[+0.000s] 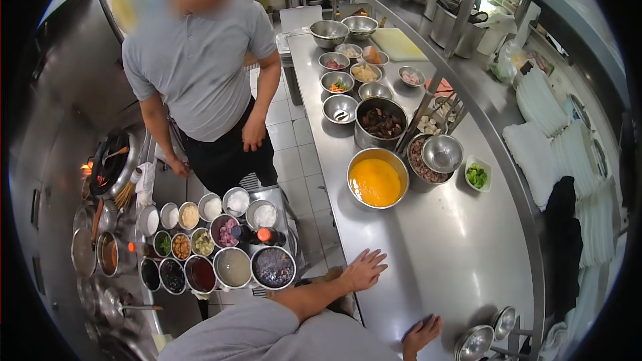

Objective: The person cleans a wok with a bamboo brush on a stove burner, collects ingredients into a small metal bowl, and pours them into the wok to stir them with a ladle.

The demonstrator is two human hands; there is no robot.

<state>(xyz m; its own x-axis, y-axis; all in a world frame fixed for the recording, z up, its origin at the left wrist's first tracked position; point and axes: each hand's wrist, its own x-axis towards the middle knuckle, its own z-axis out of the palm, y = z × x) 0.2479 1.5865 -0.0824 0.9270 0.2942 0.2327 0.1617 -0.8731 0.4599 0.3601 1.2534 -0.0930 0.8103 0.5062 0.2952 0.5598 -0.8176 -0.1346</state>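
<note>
So the long steel table point(428, 241) has everything bunched further up, probably to save elbow room. Nearest big container is the pot of yellow liquid point(378, 154), just past the left hand, with a pot of dark chunks point(368, 139) right beyond it. Left hand point(363, 271) and right hand point(422, 336) rest on bare steel, grip released on both, maybe just leaning. Metal bowls point(475, 342) sit near the right one; a little white dish point(480, 188) has chopped greens.
</note>
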